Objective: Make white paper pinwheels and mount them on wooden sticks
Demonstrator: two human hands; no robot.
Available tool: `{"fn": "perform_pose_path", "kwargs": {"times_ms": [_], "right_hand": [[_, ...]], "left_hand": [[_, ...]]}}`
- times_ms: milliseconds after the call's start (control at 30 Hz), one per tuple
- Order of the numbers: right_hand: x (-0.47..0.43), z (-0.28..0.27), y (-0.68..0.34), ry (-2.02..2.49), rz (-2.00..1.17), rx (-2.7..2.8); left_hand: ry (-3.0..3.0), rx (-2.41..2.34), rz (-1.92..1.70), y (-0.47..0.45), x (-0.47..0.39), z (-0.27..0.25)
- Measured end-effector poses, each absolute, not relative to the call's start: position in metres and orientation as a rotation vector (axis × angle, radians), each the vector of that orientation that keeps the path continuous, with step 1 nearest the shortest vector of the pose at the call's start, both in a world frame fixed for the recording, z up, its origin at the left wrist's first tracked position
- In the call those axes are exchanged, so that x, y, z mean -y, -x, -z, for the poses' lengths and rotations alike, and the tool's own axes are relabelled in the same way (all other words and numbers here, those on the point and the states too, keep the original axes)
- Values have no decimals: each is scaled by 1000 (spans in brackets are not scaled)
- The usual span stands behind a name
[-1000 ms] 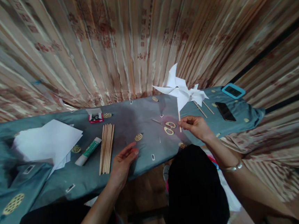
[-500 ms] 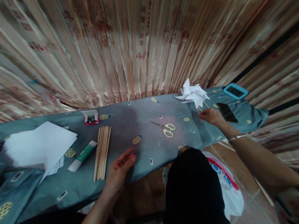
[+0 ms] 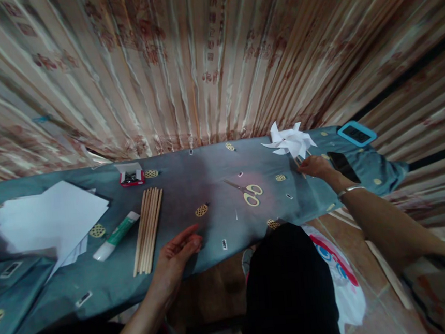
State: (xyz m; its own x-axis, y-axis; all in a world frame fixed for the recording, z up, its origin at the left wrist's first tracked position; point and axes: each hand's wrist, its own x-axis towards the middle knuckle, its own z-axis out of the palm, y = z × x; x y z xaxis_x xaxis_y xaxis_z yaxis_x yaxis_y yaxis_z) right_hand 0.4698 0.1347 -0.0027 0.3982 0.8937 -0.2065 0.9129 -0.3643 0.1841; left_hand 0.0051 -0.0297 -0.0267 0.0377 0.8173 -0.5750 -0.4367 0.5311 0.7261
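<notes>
At the far right of the cloth, my right hand [image 3: 315, 167] has its fingers closed on the thin wooden stick of a white paper pinwheel [image 3: 290, 139]. More than one stick seems to show under the blades, so a second pinwheel may lie behind. My left hand [image 3: 177, 254] hovers over the table's front edge, fingers loosely curled and apart, holding nothing. Closest to it is a row of several wooden sticks [image 3: 148, 230]. Yellow-handled scissors [image 3: 250, 191] lie between my hands, blades pointing left. A thin pin-like line [image 3: 236, 214] shows below them.
Left on the grey-green cloth [image 3: 184, 175] are white paper sheets [image 3: 55, 213], a green-and-white glue stick [image 3: 116, 236] and an open red box [image 3: 131, 176] with small dark items. A phone [image 3: 344, 166] and blue-framed timer [image 3: 357, 133] lie right. Curtains [image 3: 205, 59] hang behind.
The pinwheel's blades have shifted slightly to the right and turned, with my right hand still on the stick. My left hand stays nearly in place. The view has shifted a little.
</notes>
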Motion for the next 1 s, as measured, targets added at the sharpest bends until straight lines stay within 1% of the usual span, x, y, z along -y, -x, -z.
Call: {"fn": "perform_pose_path", "kwargs": {"times_ms": [267, 500, 600, 667, 733, 800, 933, 1000], "right_hand": [[-132, 2, -467, -2375, 60, -1562], [-108, -17, -442, -2325, -123, -1598], [-88, -27, -406, -2264, -120, -1747], [-68, -33, -366, -2230, -83, -2090], [-43, -39, -317, -2225, 190, -2448], [-17, -49, -266, -2127, 626, -2729], [27, -82, -187, -1770, 1352, -2926], [37, -98, -168, -1498, 1585, -2983]], "left_hand": [[-416, -1164, -999, -5, 30, 26], [-478, -1112, -1030, -5, 35, 29], [-540, -1116, -1024, -5, 39, 28], [-564, -1121, -1019, -6, 41, 28], [-578, -1123, -1013, -8, 45, 29], [-592, -1126, -1005, -8, 50, 30], [-701, -1122, -989, 1, 59, 14], [-772, -1111, -1003, 9, 60, -11]]}}
